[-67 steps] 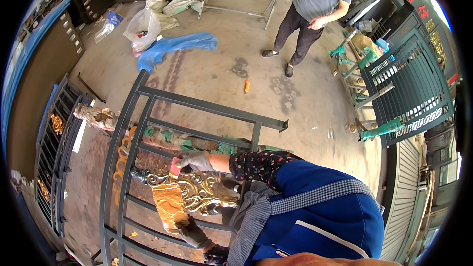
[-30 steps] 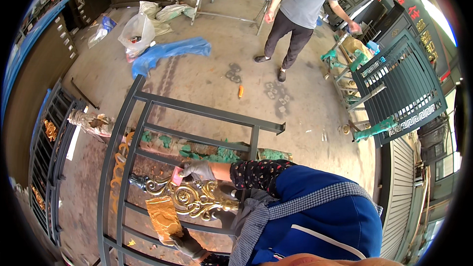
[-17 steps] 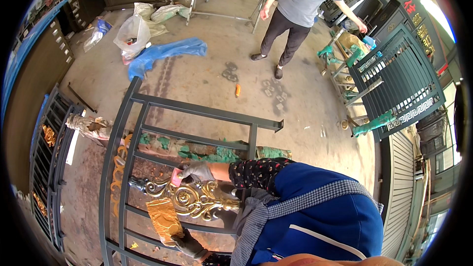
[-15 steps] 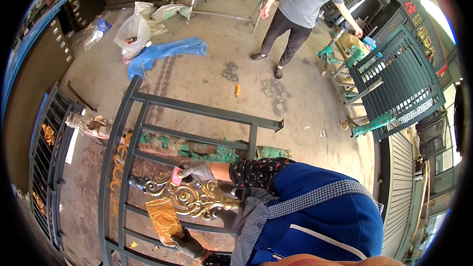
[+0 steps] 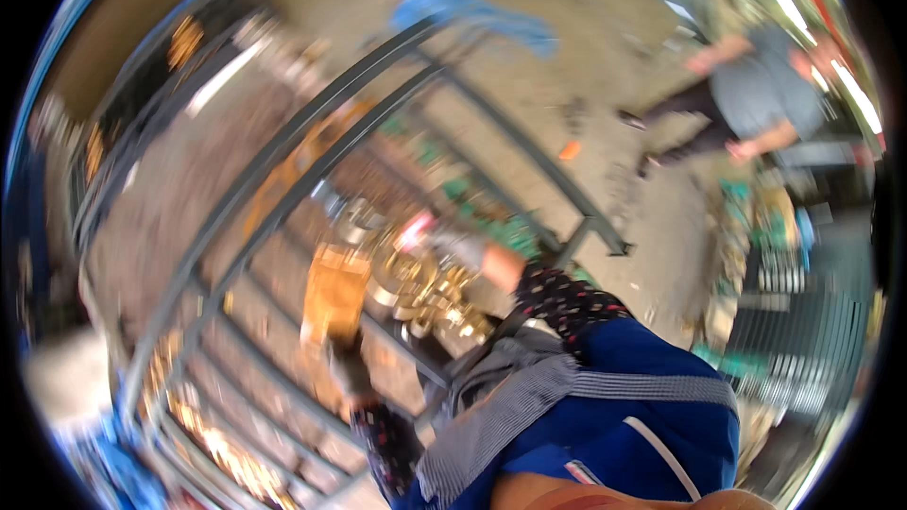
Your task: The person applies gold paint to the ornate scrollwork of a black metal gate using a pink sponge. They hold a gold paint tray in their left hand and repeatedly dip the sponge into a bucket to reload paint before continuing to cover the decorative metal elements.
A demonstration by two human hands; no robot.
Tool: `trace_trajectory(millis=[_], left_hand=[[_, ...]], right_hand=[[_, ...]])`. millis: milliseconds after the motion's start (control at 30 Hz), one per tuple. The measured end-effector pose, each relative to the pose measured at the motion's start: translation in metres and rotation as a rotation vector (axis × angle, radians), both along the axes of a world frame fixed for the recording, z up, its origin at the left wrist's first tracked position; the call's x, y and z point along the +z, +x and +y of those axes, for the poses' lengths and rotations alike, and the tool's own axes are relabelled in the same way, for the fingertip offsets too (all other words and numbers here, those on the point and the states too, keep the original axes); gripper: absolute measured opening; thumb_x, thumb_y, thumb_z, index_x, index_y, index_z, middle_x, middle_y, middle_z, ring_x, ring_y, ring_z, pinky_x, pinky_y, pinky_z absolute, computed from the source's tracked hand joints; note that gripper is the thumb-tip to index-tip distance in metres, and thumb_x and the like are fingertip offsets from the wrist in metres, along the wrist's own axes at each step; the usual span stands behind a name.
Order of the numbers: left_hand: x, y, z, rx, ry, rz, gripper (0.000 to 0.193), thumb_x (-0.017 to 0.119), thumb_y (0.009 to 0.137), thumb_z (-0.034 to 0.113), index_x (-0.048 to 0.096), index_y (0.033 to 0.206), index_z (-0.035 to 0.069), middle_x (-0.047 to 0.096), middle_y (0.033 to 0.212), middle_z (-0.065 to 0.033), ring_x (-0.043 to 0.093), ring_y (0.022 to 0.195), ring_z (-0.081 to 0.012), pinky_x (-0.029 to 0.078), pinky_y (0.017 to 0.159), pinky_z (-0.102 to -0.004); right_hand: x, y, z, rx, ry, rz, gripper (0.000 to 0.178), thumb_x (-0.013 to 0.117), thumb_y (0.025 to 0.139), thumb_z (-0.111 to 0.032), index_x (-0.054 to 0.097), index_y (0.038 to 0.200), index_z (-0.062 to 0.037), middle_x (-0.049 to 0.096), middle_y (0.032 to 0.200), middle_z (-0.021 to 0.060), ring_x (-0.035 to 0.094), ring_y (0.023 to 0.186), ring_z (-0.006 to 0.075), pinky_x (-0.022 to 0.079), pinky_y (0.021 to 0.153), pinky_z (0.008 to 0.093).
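My gloved left hand (image 5: 348,368) is closed on the lower end of a flat gold-coloured rectangular piece (image 5: 335,288), its surface wrinkled. A small pink pad (image 5: 414,232), perhaps a sponge, is pinched in my gloved right hand (image 5: 459,244). That pad is close to a scrolled gold ornament (image 5: 416,283) set among the bars of a dark grey metal frame (image 5: 378,123). Motion blur hides whether the pad touches the ornament. Both my sleeves are dark and patterned.
A person (image 5: 765,85) in a grey shirt stands at the upper right. Blue plastic sheeting (image 5: 472,19) and a small orange object (image 5: 570,150) lie on the floor. Slatted dark panels (image 5: 803,321) stand at the right; more gold-trimmed railing (image 5: 179,47) is at the upper left.
The whole view has swung round and blurred, so the frame looks tilted and the person shows farther right. Both hands keep their holds on the gold piece and the pink pad.
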State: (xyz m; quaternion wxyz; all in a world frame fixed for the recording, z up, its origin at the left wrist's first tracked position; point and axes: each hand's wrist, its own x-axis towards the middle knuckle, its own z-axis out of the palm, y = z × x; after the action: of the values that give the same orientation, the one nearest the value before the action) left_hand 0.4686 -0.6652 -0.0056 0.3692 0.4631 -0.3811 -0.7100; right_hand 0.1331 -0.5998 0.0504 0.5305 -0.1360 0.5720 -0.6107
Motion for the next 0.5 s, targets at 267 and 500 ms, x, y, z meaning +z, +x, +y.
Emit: trace_trajectory(millis=[267, 500], left_hand=[[-0.005, 0.03, -0.024, 0.179, 0.132, 0.294, 0.051, 0.056, 0.098, 0.035, 0.043, 0.138, 0.005, 0.057, 0.127, -0.0099, 0.061, 0.111, -0.025, 0.055, 0.088, -0.042], [-0.046, 0.035, -0.03, 0.227, 0.162, 0.354, 0.052, 0.057, 0.098, 0.035, 0.044, 0.136, 0.002, 0.058, 0.125, -0.0096, 0.061, 0.11, -0.0243, 0.054, 0.088, -0.0405]], right_hand=[[-0.028, 0.011, -0.081, 0.191, 0.005, 0.319, 0.038, 0.072, 0.083, -0.009, 0.056, 0.117, -0.0036, 0.063, 0.103, 0.0031, 0.061, 0.086, 0.0087, 0.05, 0.068, 0.0218], [-0.028, 0.008, -0.185, 0.318, 0.081, 1.141, 0.04, 0.071, 0.079, -0.026, 0.058, 0.112, -0.0076, 0.067, 0.098, 0.0144, 0.067, 0.091, 0.0281, 0.051, 0.081, 0.0374]])
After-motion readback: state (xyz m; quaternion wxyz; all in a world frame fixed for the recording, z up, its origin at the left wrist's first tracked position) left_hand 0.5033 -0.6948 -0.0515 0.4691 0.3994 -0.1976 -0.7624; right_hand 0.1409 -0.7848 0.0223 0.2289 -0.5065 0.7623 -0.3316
